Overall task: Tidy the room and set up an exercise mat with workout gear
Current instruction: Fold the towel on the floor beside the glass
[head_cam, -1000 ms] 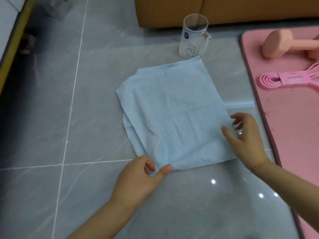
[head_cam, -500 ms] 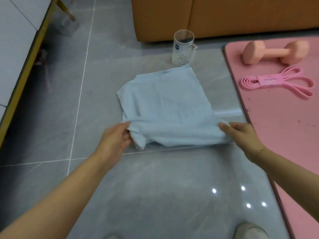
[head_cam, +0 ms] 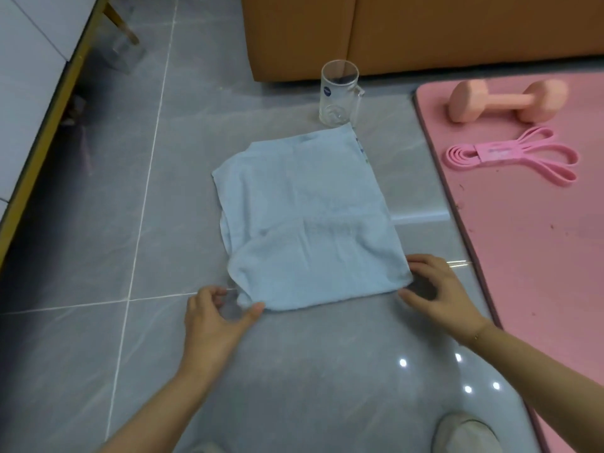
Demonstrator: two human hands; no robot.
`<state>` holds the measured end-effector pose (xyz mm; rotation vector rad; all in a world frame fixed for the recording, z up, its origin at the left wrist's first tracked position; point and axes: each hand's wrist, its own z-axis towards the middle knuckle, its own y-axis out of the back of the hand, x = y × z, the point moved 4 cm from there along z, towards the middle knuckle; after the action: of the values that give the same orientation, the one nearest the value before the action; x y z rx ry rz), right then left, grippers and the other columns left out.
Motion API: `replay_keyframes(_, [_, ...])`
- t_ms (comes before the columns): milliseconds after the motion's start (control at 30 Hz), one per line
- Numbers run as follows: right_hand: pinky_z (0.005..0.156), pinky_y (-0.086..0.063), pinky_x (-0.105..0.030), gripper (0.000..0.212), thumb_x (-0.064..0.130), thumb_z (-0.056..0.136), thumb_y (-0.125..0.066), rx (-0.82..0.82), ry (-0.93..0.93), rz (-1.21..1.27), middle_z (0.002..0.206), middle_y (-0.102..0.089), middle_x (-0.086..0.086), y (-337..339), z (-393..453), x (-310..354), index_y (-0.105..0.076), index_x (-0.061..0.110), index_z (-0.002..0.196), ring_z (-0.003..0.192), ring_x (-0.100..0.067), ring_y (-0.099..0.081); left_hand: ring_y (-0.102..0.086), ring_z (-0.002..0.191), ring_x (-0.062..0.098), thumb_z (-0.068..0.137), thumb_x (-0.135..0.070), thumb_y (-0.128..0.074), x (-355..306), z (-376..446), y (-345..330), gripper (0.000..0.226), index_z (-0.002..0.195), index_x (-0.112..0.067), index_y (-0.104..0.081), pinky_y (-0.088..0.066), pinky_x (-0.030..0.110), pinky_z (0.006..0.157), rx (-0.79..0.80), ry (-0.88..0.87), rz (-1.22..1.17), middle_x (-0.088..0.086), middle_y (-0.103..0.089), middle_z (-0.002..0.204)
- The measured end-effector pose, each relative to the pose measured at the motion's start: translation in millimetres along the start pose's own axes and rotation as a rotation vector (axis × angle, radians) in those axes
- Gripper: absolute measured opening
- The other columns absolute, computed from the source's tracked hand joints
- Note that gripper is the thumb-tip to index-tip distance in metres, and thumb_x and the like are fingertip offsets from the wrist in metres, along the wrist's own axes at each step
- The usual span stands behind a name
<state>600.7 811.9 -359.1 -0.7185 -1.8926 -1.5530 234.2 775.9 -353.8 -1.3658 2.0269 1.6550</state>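
Since half a second ago both hands have drawn back to the towel's (head_cam: 310, 223) near corners, and the bunched near edge they were lifting now lies flat on the floor (head_cam: 98, 223).

Left hand (head_cam: 215, 318) sits at the towel's near left corner, fingers loosely curled, thumb tip touching the cloth edge; whether it pinches the corner or only steadies it cannot be told. Right hand (head_cam: 438, 289) sits at the towel's near right corner, fingers spread and relaxed, fingertips touching the edge, holding nothing. One hand at each corner suggests they are squaring the fold so the layers line up.

Light blue and folded to a rough square, the towel lies flat on the grey tile, with a lower layer peeking out along its left side. An empty glass mug (head_cam: 340, 93) stands upright just beyond the towel's far right corner, nearly touching it. Right of the towel, a pink mat (head_cam: 523, 256) lies unrolled, near but apart from it. On the mat, beyond and right of the towel, a pink dumbbell (head_cam: 506, 101) lies on its side, with a coiled pink band (head_cam: 510, 155) just nearer, so the gear appears already set out. Beyond the mug stands an orange sofa (head_cam: 392, 34). Towel folding seems the step in hand, probably before the towel joins the mat.
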Motion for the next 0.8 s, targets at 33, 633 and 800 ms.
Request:
replay_keyframes(33, [0.094, -0.036, -0.018, 0.045, 0.045, 0.071, -0.066, -0.031, 0.032, -0.072, 0.112, -0.057, 0.008, -4, -4, -6, -0.068, 0.016, 0.105, 0.106, -0.010, -0.049, -0.052, 0.089, 0.021, 0.061, -0.040, -0.086, 5, -9, -3, 0.059, 0.099, -0.016, -0.048, -0.046, 0.035, 0.082, -0.044, 0.005, -0.003, 0.003, -0.052, 0.100])
replay_keyframes(633, [0.059, -0.056, -0.025, 0.016, 0.022, 0.096, -0.053, -0.259, -0.303, 0.764, 0.079, -0.067, -0.003, 17, 26, 57, -0.062, 0.013, 0.087, 0.071, -0.014, -0.067, -0.060, 0.083, 0.016, 0.093, -0.028, -0.059, -41, 25, -27, 0.011, 0.089, -0.018, -0.064, -0.050, 0.026, 0.075, 0.051, -0.179, -0.318, -0.001, -0.066, 0.088])
replay_keyframes(800, [0.067, -0.055, -0.020, 0.014, 0.019, 0.097, -0.052, -0.299, -0.320, 1.143, 0.076, -0.072, 0.001, 44, 64, 82, -0.060, 0.009, 0.091, 0.074, -0.010, -0.070, -0.065, 0.104, 0.013, 0.096, -0.023, -0.047, -61, 31, 14, 0.024, 0.116, -0.017, -0.060, -0.052, 0.024, 0.092, 0.396, -0.099, -0.669, -0.002, -0.068, 0.113])
